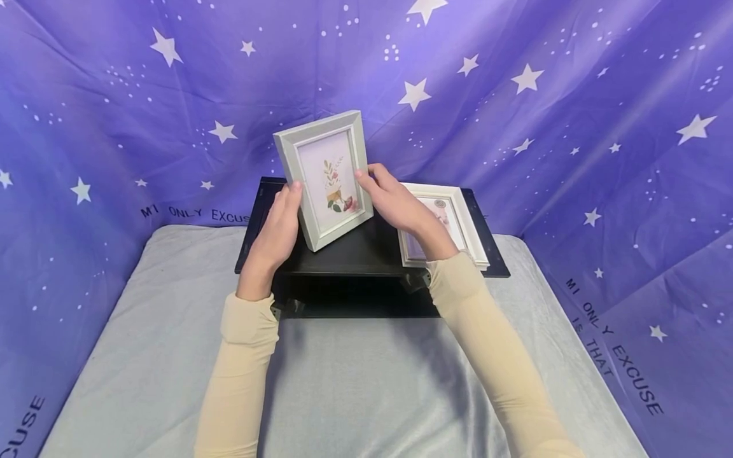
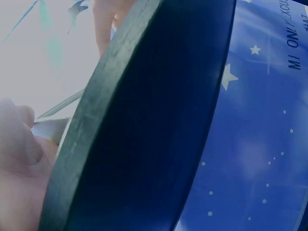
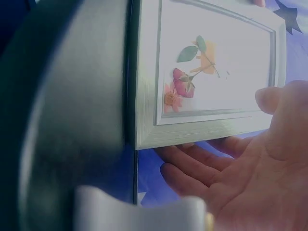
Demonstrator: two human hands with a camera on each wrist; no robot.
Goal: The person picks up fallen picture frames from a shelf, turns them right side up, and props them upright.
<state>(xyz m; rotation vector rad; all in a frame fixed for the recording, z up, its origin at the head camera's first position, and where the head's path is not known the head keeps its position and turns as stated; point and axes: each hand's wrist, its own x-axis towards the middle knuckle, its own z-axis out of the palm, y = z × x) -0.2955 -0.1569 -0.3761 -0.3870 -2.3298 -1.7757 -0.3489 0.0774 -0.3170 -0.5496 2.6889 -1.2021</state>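
A pale grey-white picture frame [image 1: 329, 181] with a pressed-flower print stands upright on a black riser [image 1: 349, 259], turned slightly and leaning back. My left hand [image 1: 273, 229] holds its left edge, thumb at the front border. On the opposite side, my right hand [image 1: 397, 200] grips the right edge; the right wrist view shows the thumb [image 3: 268, 98] on the front and the fingers [image 3: 192, 166] behind the frame. The frame's lower edge is right at the riser's top. A second white picture frame [image 1: 476, 238] lies face up on the riser, partly hidden by my right wrist.
The riser stands on a bed-like surface with a light grey cloth [image 1: 355, 381]. Purple curtains [image 1: 321, 70] with white stars and printed words close in the back and both sides. Beneath the riser is a dark gap [image 1: 355, 296].
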